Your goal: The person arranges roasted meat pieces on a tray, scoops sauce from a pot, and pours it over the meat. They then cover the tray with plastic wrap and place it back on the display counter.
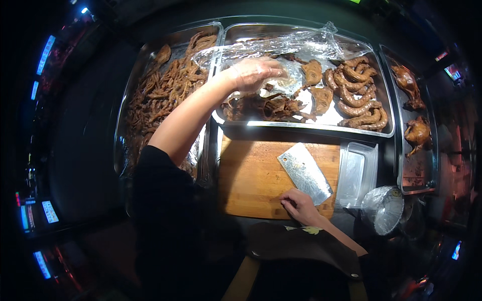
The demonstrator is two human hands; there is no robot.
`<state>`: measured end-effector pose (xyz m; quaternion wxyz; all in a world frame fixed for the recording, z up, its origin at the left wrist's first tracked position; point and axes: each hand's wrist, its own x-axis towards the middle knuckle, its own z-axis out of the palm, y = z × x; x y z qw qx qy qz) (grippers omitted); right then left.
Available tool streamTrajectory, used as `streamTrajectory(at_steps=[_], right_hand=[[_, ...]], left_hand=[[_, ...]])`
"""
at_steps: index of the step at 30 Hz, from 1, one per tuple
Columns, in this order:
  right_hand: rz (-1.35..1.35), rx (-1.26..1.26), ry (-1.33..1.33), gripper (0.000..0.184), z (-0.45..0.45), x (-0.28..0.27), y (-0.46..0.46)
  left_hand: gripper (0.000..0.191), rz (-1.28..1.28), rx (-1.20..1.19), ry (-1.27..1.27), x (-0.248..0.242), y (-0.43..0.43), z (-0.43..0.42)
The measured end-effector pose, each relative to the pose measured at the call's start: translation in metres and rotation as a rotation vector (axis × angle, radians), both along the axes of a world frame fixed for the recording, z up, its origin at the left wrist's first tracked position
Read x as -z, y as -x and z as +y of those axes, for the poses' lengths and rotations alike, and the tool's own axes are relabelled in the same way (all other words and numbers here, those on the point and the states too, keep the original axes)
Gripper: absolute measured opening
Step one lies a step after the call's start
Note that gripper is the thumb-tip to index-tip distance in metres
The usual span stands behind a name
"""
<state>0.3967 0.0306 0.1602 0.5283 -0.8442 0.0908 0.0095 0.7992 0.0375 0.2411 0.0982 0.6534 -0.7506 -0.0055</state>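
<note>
My left hand [258,73], in a clear plastic glove, reaches over the middle steel tray [241,122]. Its fingers curl downward, and whether they hold anything is hidden. Below it are dark braised meat pieces [271,107]; flat brown pieces [312,71] and a heap of curved braised pieces [356,90] lie to the right. My bare right hand [299,205] rests with bent fingers at the near edge of a wooden cutting board [248,177]. Beside it a cleaver [305,171] lies flat, its handle out of sight; I cannot tell if the hand grips it.
Crumpled plastic film [286,47] covers the middle tray's far part. A left tray [122,124] is heaped with braised pieces. Roast poultry [417,133] sits in a right tray [418,180]. Right of the board are a clear plastic container [356,175] and a plastic-wrapped bowl-shaped item [386,210].
</note>
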Motion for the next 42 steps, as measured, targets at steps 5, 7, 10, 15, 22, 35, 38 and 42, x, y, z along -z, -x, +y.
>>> streamTrajectory(at_steps=[5, 7, 10, 15, 22, 35, 38, 42], right_hand=[[-0.034, 0.004, 0.032, 0.008, 0.0, 0.002, 0.002], [-0.025, 0.025, 0.019, 0.008, -0.001, 0.003, 0.004], [-0.004, 0.044, -0.01, 0.008, -0.003, 0.004, 0.006], [0.011, 0.054, 0.0, 0.008, -0.003, 0.007, 0.005], [0.019, 0.022, 0.011, 0.007, 0.0, 0.004, 0.003], [-0.026, 0.046, 0.008, 0.01, 0.0, 0.012, 0.003], [-0.029, 0.044, 0.025, 0.011, -0.001, 0.014, 0.004], [-0.028, 0.047, 0.022, 0.012, 0.0, 0.015, 0.006]], left_hand=[[0.04, 0.021, 0.142, -0.133, 0.001, 0.06, -0.038], [0.026, -0.018, 0.162, -0.316, 0.005, 0.076, -0.05], [0.007, -0.023, 0.081, -0.461, 0.015, 0.094, -0.063], [0.021, 0.039, 0.083, -0.481, 0.041, 0.093, -0.083], [0.053, 0.997, -0.069, -0.444, 0.042, 0.043, -0.08], [0.054, 1.844, -0.464, -0.125, 0.02, 0.014, -0.027], [0.057, 1.997, -0.494, -0.054, 0.025, 0.014, -0.022], [0.065, 1.799, -0.187, -0.067, 0.017, -0.001, -0.014]])
